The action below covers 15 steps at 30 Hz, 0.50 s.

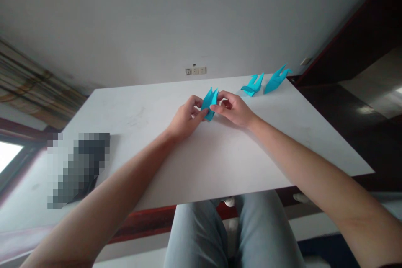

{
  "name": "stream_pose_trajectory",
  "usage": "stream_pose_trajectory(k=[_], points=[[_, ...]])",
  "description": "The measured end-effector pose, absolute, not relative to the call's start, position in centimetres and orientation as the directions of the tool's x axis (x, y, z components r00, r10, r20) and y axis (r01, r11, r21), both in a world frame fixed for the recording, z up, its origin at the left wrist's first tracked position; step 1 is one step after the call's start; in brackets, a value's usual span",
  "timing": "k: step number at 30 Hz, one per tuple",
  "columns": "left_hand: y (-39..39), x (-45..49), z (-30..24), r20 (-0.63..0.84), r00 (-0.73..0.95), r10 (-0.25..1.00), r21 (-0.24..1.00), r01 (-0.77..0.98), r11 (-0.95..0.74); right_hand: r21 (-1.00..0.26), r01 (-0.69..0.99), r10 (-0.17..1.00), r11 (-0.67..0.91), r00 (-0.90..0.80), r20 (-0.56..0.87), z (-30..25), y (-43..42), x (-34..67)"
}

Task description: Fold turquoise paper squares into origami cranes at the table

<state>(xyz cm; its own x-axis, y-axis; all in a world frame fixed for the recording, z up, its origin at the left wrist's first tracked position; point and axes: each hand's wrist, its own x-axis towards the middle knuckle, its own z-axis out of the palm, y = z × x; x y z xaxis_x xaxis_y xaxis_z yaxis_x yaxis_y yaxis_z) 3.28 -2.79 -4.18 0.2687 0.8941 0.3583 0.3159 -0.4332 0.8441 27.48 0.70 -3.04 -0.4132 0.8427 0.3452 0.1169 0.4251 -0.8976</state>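
Between my two hands, a little above the white table [176, 167], is a folded piece of blue paper [207, 102] with two pointed flaps at its top. My left hand [187, 118] pinches its left side, thumb toward me and the other fingers curled behind. On the right side, my right hand [234, 109] grips a flap between thumb and fingers. Two blue origami cranes stand at the table's far right: one crane [252, 86] just beyond my right hand, the other crane [277, 80] close to the back corner.
A dark, pixelated object [81, 167] lies at the table's left end. Behind the table rises a pale wall [135, 29] with several sockets [196, 70] low on it. My legs [201, 234] are under the front edge. A patterned curtain [28, 83] hangs at left.
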Motion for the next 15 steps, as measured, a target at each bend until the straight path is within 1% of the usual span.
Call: stream_pose_trajectory(k=[3,6,10,13,15], points=[[-3.2,3.4,-4.0,0.368,0.303,0.879,0.803,0.372,-0.465,-0.872,0.141,0.83,0.47,-0.407,0.381,-2.7,0.6,27.5],[-3.1,3.4,-4.2,0.395,0.294,0.87,0.794,0.367,-0.484,-0.852,0.154,0.817,0.5,-0.411,0.405,-2.2,0.4,27.6],[-2.8,3.5,-4.6,0.443,0.258,0.859,0.814,0.286,-0.505,-0.842,0.146,0.8,0.52,-0.43,0.419,-2.6,0.7,27.7],[-2.7,3.7,-4.5,0.452,0.225,0.863,0.849,0.187,-0.494,-0.854,0.13,0.821,0.504,-0.381,0.426,-3.7,1.2,27.8],[-2.7,3.8,-4.2,0.447,0.192,0.874,0.874,0.117,-0.472,-0.878,0.112,0.848,0.465,-0.341,0.405,-4.4,1.4,27.8]])
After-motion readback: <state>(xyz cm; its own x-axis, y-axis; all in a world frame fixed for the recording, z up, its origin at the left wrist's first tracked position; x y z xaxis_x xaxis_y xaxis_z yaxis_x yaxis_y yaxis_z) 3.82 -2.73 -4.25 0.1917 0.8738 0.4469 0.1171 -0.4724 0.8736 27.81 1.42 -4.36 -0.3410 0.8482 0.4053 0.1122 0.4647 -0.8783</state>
